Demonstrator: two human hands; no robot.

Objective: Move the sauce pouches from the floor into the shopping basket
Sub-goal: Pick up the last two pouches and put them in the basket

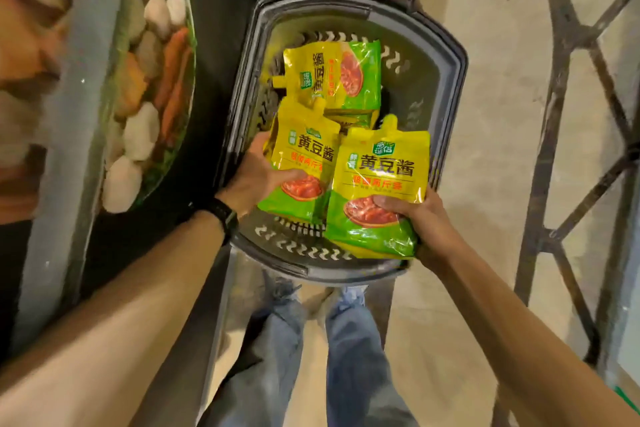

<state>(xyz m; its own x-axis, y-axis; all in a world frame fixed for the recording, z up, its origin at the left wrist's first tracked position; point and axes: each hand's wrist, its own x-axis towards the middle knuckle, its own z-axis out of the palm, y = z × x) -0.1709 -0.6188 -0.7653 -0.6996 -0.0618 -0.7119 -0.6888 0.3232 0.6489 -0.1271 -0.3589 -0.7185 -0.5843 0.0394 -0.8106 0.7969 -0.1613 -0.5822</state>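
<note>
Shopping basket [446, 87]: ahead of legs [349, 340], cabinet [214, 10] to L, floor [491, 45] to R. In basket, far end: stowed pouch [332, 76]. Over near end, side by side: L pouch [304, 152] in left hand [252, 180]; R pouch [381, 177] in right hand [422, 222].

The grey shopping basket [450, 87] stands open, its handle at the far end. In its far half a yellow-and-green spouted sauce pouch [332, 76] lies flat and turned sideways, its spout toward the basket's left wall. Over the basket's near half, two matching pouches are held label-up with spouts away, side by side: the left pouch [301, 163] in the left hand [256, 177], the right pouch [377, 191] in the right hand [415, 215].
</note>
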